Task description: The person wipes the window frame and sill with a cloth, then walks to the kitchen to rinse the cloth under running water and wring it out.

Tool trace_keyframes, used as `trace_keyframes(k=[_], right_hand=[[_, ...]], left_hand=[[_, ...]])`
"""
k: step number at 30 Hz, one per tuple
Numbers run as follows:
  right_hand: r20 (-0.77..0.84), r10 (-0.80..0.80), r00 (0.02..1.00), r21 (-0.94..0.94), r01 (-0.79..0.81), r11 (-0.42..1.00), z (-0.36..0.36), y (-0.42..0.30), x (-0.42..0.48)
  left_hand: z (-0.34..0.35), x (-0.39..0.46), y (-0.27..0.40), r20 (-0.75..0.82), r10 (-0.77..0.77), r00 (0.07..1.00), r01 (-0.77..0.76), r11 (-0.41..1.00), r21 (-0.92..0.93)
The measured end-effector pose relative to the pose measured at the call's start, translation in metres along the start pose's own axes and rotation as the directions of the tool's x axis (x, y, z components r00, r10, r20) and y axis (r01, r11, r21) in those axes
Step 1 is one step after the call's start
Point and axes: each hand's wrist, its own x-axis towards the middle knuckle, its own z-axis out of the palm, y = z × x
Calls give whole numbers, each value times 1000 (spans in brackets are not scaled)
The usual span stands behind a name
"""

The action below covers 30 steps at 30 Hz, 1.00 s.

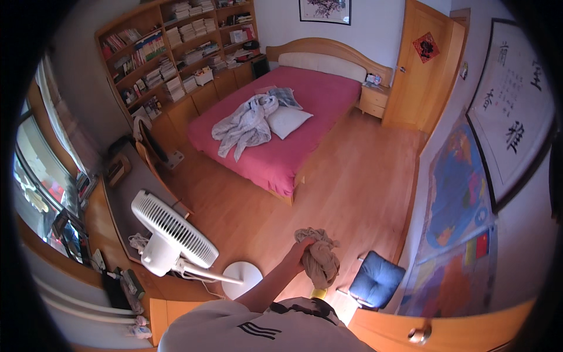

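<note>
My left hand [306,253] is stretched out in front of my body, its fingers closed around a crumpled tan cloth [324,266]. The bunched fabric hangs below the fist, above the wooden floor. My right hand is out of view. To the left of my forearm stands a white pedestal fan [176,231], its round base [243,277] on the floor. A small seat with a blue cushion [377,279] stands to the right of the cloth. Just under the cloth, a bit of yellow footwear [319,293] shows by my feet.
Ahead is a bed [325,99] with a pink cover, a rumpled quilt [246,125] and a white pillow [288,119]. A desk [136,189] and chair [154,171] line the left. A wooden door [382,330] is near my right side; maps [459,189] cover the right wall.
</note>
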Motion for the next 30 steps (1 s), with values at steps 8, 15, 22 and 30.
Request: trace_keyframes(k=[8, 15, 22, 30], right_hand=[[136, 105, 985, 73, -116, 991, -123, -108, 109], [171, -438, 882, -833, 367, 414, -231, -179, 203], [-368, 61, 928, 236, 30, 971, -275, -298, 281], [-114, 165, 980, 265, -130, 956, -386, -413, 353]], left_hand=[[16, 161, 87, -158, 82, 984, -91, 995, -48], [2, 320, 166, -243, 96, 965, -118, 990, -77], [74, 519, 242, -132, 41, 990, -51, 996, -68], [185, 712, 284, -52, -9, 999, 11, 999, 50]])
